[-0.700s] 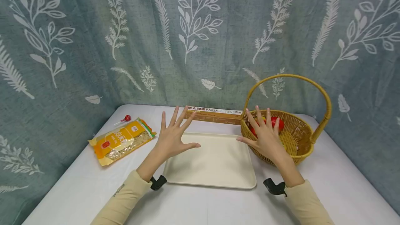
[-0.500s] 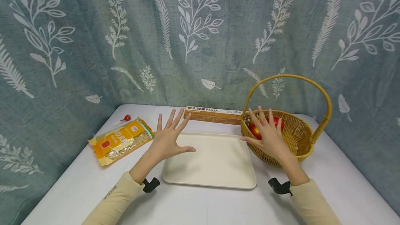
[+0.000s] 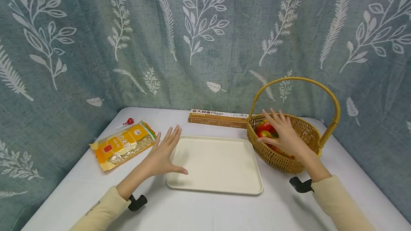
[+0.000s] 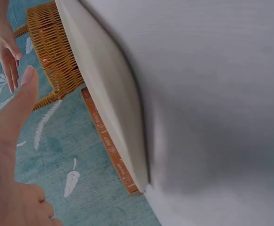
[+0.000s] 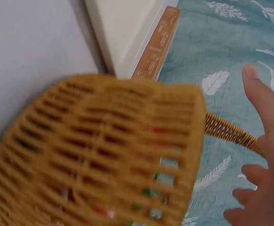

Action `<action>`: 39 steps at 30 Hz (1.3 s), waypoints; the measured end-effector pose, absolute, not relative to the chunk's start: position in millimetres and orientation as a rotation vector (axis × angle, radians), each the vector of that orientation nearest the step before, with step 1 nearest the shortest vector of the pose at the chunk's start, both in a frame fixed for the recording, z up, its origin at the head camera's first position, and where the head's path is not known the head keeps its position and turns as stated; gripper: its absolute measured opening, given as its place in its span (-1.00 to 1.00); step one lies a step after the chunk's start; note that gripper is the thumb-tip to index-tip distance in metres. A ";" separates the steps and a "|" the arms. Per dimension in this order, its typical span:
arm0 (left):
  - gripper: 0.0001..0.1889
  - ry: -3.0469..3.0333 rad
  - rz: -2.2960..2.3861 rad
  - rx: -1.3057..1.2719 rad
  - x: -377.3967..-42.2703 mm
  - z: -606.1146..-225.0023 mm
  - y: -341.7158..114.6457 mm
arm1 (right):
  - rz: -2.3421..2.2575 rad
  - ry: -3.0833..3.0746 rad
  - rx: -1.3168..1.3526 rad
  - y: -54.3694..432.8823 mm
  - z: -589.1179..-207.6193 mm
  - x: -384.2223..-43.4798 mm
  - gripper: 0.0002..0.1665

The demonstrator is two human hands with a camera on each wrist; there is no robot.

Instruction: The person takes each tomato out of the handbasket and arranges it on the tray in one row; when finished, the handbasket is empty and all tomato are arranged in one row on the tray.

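My left hand [image 3: 163, 156] hovers with spread fingers over the left edge of a cream tray [image 3: 218, 167] and holds nothing. On the other side, my right hand [image 3: 287, 138] hangs with extended fingers in front of or above a woven wicker basket [image 3: 279, 161] with a tall handle. Red and yellow fruit [image 3: 264, 127] lies in the basket, partly hidden behind that hand. In the left wrist view, the thumb [image 4: 26, 94] points toward the basket. The right wrist view shows the basket's woven side [image 5: 104, 150] close up, the right hand [image 5: 263, 174] beside it.
An orange bag of grain [image 3: 125, 145] lies left of the tray, with a red-wrapped lollipop [image 3: 130, 121] behind it. A long pasta box [image 3: 218, 118] lies at the back. A patterned curtain [image 3: 205, 45] surrounds the white table [image 3: 212, 209].
Both hands have moved apart: the left one toward the left and nearer to me, the right one toward the right. More of the fruit shows now. The objects stay put.
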State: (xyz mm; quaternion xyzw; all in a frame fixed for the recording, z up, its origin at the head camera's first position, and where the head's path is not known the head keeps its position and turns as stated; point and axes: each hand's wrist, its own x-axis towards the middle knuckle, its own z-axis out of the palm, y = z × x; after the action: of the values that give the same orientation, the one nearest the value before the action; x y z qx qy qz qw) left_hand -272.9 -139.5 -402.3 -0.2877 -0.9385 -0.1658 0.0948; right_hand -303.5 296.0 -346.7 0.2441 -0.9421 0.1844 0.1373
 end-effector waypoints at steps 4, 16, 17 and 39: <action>0.45 -2.793 -0.590 -0.891 -269.5 -409.7 -149.6 | 0.587 -2.800 0.708 305.4 -341.0 -310.1 0.17; 0.45 -2.924 -0.868 -0.946 -271.2 -427.0 -166.0 | 0.509 -2.908 0.767 326.8 -337.5 -324.9 0.08; 0.45 -2.938 -0.897 -0.944 -271.5 -427.8 -167.1 | 0.510 -2.919 0.774 328.7 -337.9 -326.3 0.07; 0.29 -3.090 -1.086 -1.043 -278.7 -432.8 -193.5 | 0.558 -3.064 0.928 341.0 -350.0 -349.2 -0.21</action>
State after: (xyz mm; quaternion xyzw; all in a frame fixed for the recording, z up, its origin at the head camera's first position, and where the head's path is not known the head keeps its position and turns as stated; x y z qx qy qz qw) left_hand -278.7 -193.5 -432.8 -0.2999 -0.8891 -0.3126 -0.1475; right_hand -349.2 341.0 -350.0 0.2851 -0.9415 0.1715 -0.0541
